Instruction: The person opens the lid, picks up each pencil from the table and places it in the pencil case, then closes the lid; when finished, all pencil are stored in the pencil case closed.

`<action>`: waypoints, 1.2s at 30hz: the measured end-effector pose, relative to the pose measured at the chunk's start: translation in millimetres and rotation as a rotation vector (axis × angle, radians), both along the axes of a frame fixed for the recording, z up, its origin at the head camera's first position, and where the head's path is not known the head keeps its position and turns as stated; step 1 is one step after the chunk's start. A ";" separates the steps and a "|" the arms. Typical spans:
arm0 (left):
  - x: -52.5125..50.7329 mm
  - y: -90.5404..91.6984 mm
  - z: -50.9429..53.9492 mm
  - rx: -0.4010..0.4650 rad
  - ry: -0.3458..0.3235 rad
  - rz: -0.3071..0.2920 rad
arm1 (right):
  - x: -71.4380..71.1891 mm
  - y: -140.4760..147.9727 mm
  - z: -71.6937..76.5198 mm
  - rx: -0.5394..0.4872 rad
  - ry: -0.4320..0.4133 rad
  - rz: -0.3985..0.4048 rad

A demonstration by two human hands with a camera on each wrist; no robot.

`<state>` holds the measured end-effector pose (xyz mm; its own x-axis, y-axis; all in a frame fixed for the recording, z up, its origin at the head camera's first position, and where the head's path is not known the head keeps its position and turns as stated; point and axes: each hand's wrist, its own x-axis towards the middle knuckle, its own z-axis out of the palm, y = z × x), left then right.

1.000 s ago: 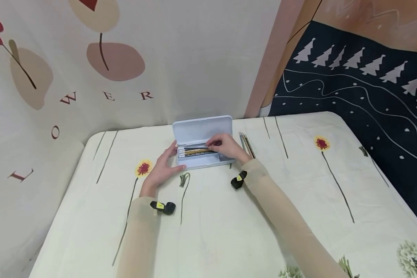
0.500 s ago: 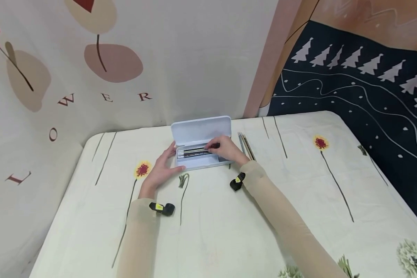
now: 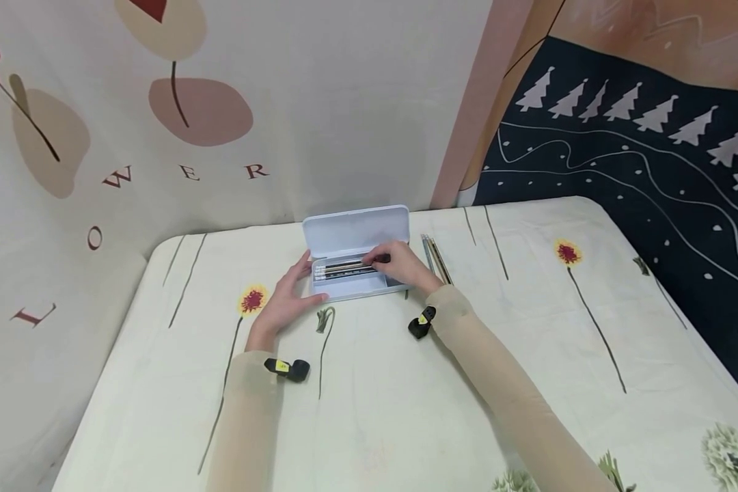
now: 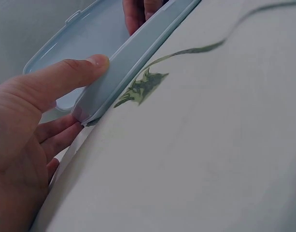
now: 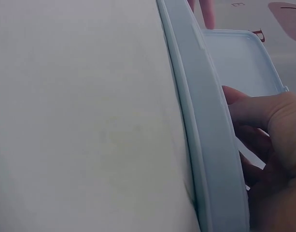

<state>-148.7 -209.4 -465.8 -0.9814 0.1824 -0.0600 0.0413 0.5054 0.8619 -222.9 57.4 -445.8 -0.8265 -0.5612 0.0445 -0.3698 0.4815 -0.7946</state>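
Observation:
A pale blue pencil case (image 3: pixel 350 290) lies with its lid (image 3: pixel 357 231) raised at the back of the table. Several black and silvery pencils (image 3: pixel 343 270) lie side by side in its rear compartment. My left hand (image 3: pixel 284 301) holds the case's left end, thumb on the front wall and fingers round the end, as the left wrist view shows. My right hand (image 3: pixel 400 263) reaches into the case, its thumb and fingertips pinching at the right part of the pencils. In the right wrist view the case's front wall (image 5: pixel 205 111) hides those fingertips.
More pencils (image 3: pixel 436 258) lie in a bunch on the flower-print cloth (image 3: pixel 369 396), just right of the case. A small dark area (image 3: pixel 393 281) shows in the case's front right. A printed curtain (image 3: pixel 357 123) hangs behind the table.
A second ago gold pencils showed on top in the case; now black and silvery ones show there. My right fingers have shifted slightly at them. My left hand keeps its hold.

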 end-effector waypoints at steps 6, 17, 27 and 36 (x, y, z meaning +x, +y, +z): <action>0.3 1.4 -0.5 0.002 0.005 -0.005 | 3.7 4.3 0.8 -0.010 0.027 -0.005; 0.6 1.2 -1.2 -0.007 0.007 -0.006 | 11.3 22.2 8.1 -0.091 0.006 -0.085; 0.3 0.8 -0.5 -0.003 -0.008 0.001 | 15.0 44.1 7.1 -0.143 0.037 -0.116; 0.1 0.7 -1.0 0.007 -0.014 0.000 | 22.2 67.1 8.1 -0.156 0.013 -0.162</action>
